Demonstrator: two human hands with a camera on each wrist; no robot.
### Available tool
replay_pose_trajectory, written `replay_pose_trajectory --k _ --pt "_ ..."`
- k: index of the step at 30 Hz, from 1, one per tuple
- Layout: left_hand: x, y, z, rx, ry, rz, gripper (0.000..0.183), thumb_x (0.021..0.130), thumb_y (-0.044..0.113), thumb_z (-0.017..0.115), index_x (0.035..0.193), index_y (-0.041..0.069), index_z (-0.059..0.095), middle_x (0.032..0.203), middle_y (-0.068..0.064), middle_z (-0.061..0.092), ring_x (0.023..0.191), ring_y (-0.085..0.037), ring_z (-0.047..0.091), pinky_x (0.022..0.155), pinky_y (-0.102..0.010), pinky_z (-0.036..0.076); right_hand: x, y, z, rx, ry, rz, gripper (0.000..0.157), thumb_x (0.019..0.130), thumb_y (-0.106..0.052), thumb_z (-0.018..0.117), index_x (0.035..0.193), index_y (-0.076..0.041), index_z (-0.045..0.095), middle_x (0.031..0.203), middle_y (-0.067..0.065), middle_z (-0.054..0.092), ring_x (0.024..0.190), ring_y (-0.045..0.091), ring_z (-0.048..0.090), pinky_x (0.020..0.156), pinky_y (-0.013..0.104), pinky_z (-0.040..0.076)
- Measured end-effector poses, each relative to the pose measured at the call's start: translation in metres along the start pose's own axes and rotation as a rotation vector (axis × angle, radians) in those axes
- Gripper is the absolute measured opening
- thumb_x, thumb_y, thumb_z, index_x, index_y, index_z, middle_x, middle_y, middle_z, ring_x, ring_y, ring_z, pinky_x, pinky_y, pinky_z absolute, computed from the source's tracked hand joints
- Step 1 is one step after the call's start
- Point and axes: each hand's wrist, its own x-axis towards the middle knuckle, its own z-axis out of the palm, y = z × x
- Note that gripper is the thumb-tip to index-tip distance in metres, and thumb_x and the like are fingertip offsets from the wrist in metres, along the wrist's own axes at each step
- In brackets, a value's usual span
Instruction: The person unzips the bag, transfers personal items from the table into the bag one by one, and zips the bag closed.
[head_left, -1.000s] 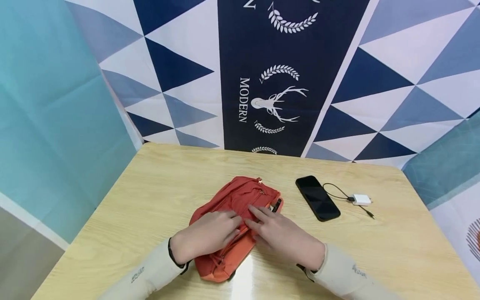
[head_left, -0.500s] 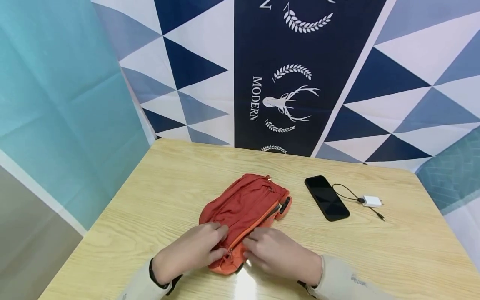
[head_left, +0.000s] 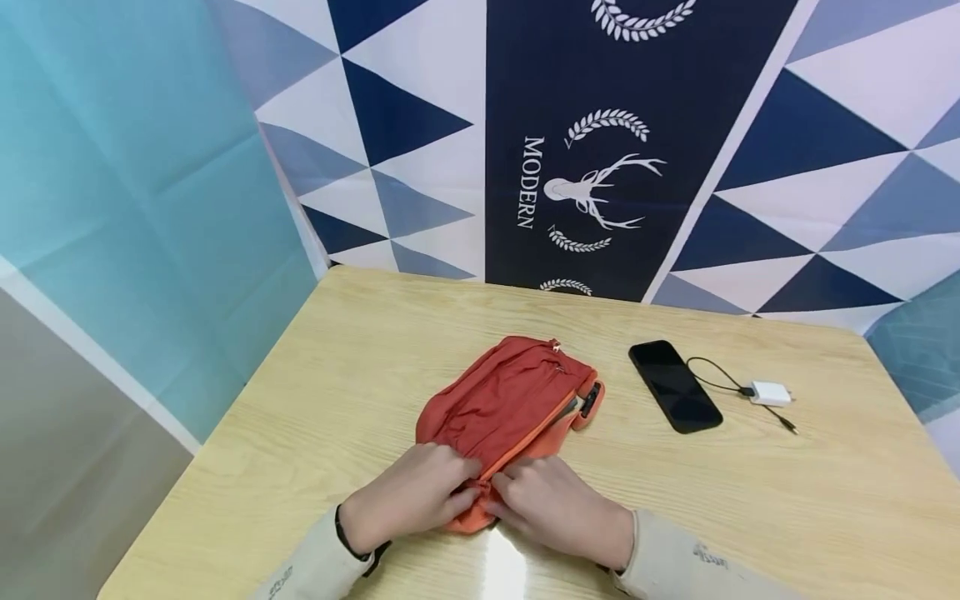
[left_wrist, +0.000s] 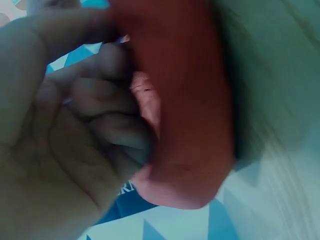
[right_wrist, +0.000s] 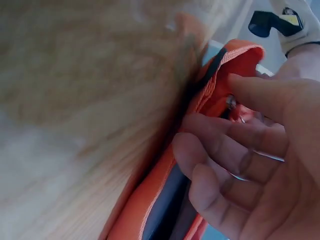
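A red fabric bag (head_left: 506, 396) with orange trim lies slanted on the table in the head view. Along its right side an orange-edged zipper opening (head_left: 568, 407) gapes, its dark lining (right_wrist: 167, 200) showing in the right wrist view. My left hand (head_left: 423, 492) grips the red fabric at the bag's near end, fingers curled against it in the left wrist view. Close beside it, my right hand (head_left: 555, 504) pinches the orange edge near that same end. A metal zipper pull (right_wrist: 230, 102) sits by the right thumb and fingers. The fingertips are partly hidden in the head view.
A black phone (head_left: 675, 385) lies right of the bag. Beyond it are a white charger plug (head_left: 771, 393) and a thin black cable (head_left: 786, 423). A black buckle (head_left: 591, 400) sits at the bag's far right corner. Patterned cloth (head_left: 420, 117) hangs behind the wooden table (head_left: 360, 358).
Both hands have moved from the bag's middle to its near end and come together there. The zipper opening, earlier covered by the right hand, now shows. The head view has shifted left.
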Motion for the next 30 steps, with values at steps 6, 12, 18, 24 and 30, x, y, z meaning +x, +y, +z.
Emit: replay_pose_trajectory --k 6,12,18,24,30 --pt "0.003 0.001 0.001 -0.036 0.122 0.060 0.034 0.096 0.022 0.065 0.070 0.023 0.044 0.058 0.016 0.033 0.050 0.003 0.031 0.048 -0.012 0.025 0.001 0.005 -0.003 0.015 0.038 0.052 0.024 0.095 -0.030 0.067 0.077 -0.019 0.058 0.062 -0.010 0.051 0.054 0.006 0.053 0.044 0.022 0.036" --pt "0.006 0.003 0.003 -0.099 0.189 0.102 0.029 0.099 0.027 0.063 0.074 0.022 0.048 0.058 0.017 0.031 0.049 0.006 0.027 0.047 -0.009 0.021 0.003 0.010 -0.008 0.031 0.032 0.081 0.019 0.089 -0.022 0.071 0.078 -0.018 0.057 0.063 -0.010 0.050 0.052 0.005 0.047 0.045 0.023 0.035" --pt "0.006 0.003 0.005 -0.051 0.166 -0.010 0.038 0.091 0.048 0.069 0.097 0.015 0.051 0.056 0.014 0.034 0.046 0.004 0.029 0.042 -0.013 0.023 0.001 0.018 -0.009 0.101 -0.017 0.076 0.019 0.091 -0.018 0.065 0.076 -0.020 0.055 0.062 -0.014 0.044 0.050 -0.001 0.038 0.044 0.019 0.028" --pt "0.008 0.002 0.015 0.036 0.044 -0.076 0.030 0.086 0.038 0.074 0.083 0.017 0.053 0.056 0.013 0.035 0.047 0.000 0.031 0.040 -0.019 0.026 0.001 0.025 -0.010 0.159 -0.020 0.059 0.025 0.093 -0.016 0.059 0.072 -0.024 0.048 0.060 -0.017 0.037 0.049 -0.001 0.034 0.045 0.019 0.025" --pt "0.006 0.001 0.022 0.066 0.054 -0.035 0.023 0.087 0.021 0.065 0.072 0.020 0.048 0.054 0.013 0.030 0.046 0.000 0.026 0.040 -0.019 0.020 -0.001 0.027 -0.013 0.165 -0.050 0.047 0.027 0.095 -0.016 0.059 0.071 -0.024 0.048 0.060 -0.017 0.038 0.049 -0.001 0.035 0.045 0.019 0.027"
